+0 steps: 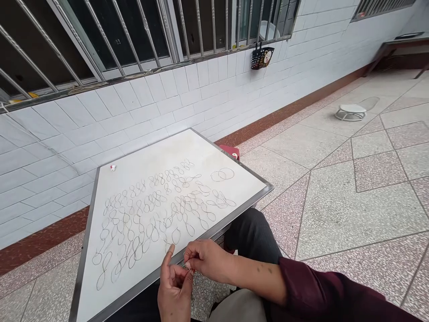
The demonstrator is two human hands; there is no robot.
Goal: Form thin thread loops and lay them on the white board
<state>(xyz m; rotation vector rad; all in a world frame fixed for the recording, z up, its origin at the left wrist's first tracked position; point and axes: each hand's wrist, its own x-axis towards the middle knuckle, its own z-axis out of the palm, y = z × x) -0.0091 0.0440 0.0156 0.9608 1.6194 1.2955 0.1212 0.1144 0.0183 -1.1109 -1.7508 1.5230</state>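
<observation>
My left hand [176, 284] is at the table's front edge, palm turned up, index finger raised and thumb bent in toward the other fingers. My right hand [209, 259] meets it from the right, thumb and forefinger pinched together. A thin, wire-like strand seems to be between the fingertips, but it is too fine to follow clearly. Just beyond the hands, many thin dark wire loops [190, 229] lie on the white tabletop [161, 156], a lot of them twisted into figure-eights and set out in rough rows. Two larger rings [222, 174] overlap at the right.
A small red-and-white object [113, 168] sits at the table's far left corner. A red stool [231, 151] shows behind the table. Along the back runs a white tiled wall [214, 85] with a barred window and a hanging basket [262, 58]. A low white chair [350, 112] stands on the floor.
</observation>
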